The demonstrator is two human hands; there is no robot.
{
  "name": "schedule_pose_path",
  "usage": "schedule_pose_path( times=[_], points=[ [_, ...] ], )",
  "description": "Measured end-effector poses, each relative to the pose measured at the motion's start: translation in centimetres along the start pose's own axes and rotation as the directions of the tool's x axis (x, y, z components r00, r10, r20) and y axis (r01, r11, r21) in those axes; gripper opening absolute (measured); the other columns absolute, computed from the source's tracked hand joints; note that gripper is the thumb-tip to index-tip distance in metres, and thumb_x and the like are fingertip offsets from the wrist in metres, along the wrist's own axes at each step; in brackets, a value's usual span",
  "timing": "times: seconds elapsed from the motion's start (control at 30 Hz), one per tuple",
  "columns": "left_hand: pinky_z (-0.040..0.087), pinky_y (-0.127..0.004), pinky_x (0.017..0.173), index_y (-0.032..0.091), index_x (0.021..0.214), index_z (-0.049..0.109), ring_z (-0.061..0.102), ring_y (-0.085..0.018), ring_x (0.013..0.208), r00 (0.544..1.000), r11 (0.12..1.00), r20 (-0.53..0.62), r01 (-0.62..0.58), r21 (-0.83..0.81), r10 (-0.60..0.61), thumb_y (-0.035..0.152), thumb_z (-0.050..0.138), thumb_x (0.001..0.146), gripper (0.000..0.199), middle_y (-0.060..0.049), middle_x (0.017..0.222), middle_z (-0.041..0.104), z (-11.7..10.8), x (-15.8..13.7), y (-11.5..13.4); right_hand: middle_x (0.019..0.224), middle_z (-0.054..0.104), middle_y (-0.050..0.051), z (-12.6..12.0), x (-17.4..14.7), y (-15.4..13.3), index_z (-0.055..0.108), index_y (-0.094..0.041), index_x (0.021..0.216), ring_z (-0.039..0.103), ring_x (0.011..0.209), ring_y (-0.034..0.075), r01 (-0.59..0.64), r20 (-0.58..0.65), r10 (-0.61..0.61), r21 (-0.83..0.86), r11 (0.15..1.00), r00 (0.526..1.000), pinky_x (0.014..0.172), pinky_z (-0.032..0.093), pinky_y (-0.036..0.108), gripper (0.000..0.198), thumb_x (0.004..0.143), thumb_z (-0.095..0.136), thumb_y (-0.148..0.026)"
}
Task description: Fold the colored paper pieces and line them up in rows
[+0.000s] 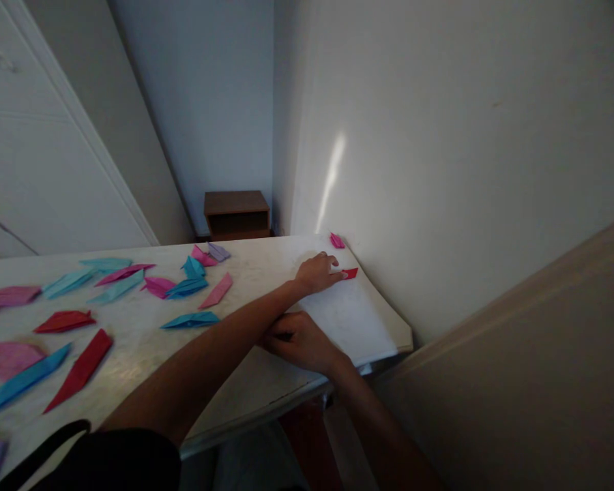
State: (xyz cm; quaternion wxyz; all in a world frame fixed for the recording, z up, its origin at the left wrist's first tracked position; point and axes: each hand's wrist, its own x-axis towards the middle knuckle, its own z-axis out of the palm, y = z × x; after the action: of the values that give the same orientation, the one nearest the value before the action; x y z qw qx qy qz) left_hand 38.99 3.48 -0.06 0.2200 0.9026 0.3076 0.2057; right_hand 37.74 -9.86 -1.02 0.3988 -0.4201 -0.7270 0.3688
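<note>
A person's left hand (317, 273) reaches across a white table (368, 314) to a small red paper piece (351, 273), which lies near the tabletop's right edge, close to the wall (440, 170). The thumb meets the near end of the paper, but whether the fingers pinch it or merely press it down cannot be told. The right hand (304, 341) is bent in beside the left forearm, its fingertips partly hidden there (so whether they are closed on anything cannot be told either).

Folded papers cover the left of the table, among them a blue folded piece (190, 320) just beside the left forearm and a pink strip (215, 290) beyond it. A magenta folded piece (337, 240) sits at the far corner.

The hazards appear to lie at the edges. A push toward the wall could send the red piece over the side, and a stray knuckle could do the same to the magenta one. A low sweep of the left forearm could drag or crush the blue piece, while the dark sleeve (112, 464) might snag papers nearby. With the arms so close, one could jog the other and spoil a careful touch.
</note>
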Motion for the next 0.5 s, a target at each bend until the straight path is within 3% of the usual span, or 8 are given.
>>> schedule_pose_path(
  times=[0.13,0.27,0.4,0.5],
  points=[
    [0.046,-0.029,0.084,0.016,0.106,0.066,0.061,-0.019,0.088,0.998,0.998,-0.057,0.009,-0.065,-0.013,0.034,0.061,0.082,0.031,-0.007,0.096,0.066,-1.1,-0.8,-0.5,0.070,0.066,0.001,-0.3,0.2,-0.3,0.071,-0.014,0.077,0.053,0.061,0.012,-0.054,-0.011,0.055,0.020,0.998,0.998,0.057,0.040,0.022,0.024,0.087,0.060,-0.032],
    [0.047,-0.026,0.080,0.016,0.102,0.067,0.060,-0.015,0.081,0.992,0.993,-0.115,0.041,-0.109,-0.053,0.023,0.059,0.082,0.023,-0.005,0.094,0.068,-3.7,-3.9,-0.5,0.069,0.064,0.001,-0.6,0.3,-0.9,0.071,-0.014,0.076,0.053,0.062,0.012,-0.080,-0.028,0.081,0.021,0.997,0.996,0.057,0.039,0.022,0.023,0.087,0.060,-0.031],
    [0.043,-0.023,0.063,0.016,0.090,0.068,0.056,-0.013,0.066,0.971,0.927,-0.165,0.106,-0.360,-0.175,0.030,0.055,0.083,0.020,-0.002,0.074,0.065,-7.3,-10.3,0.1,0.072,0.067,0.002,-0.5,0.1,-1.0,0.071,-0.014,0.077,0.056,0.064,0.013,-0.118,-0.049,0.119,0.035,0.992,0.992,0.059,0.041,0.023,0.023,0.087,0.060,-0.032],
    [0.038,-0.022,0.055,0.017,0.076,0.064,0.053,-0.012,0.060,0.968,0.866,-0.080,0.174,-0.468,-0.237,0.033,0.056,0.079,0.018,0.000,0.066,0.060,-9.7,-16.3,0.3,0.071,0.066,0.002,-0.4,-0.1,-1.0,0.070,-0.016,0.077,0.057,0.066,0.014,-0.097,-0.047,0.096,-0.029,0.995,0.994,0.061,0.042,0.024,0.027,0.089,0.057,-0.035]
  ],
)
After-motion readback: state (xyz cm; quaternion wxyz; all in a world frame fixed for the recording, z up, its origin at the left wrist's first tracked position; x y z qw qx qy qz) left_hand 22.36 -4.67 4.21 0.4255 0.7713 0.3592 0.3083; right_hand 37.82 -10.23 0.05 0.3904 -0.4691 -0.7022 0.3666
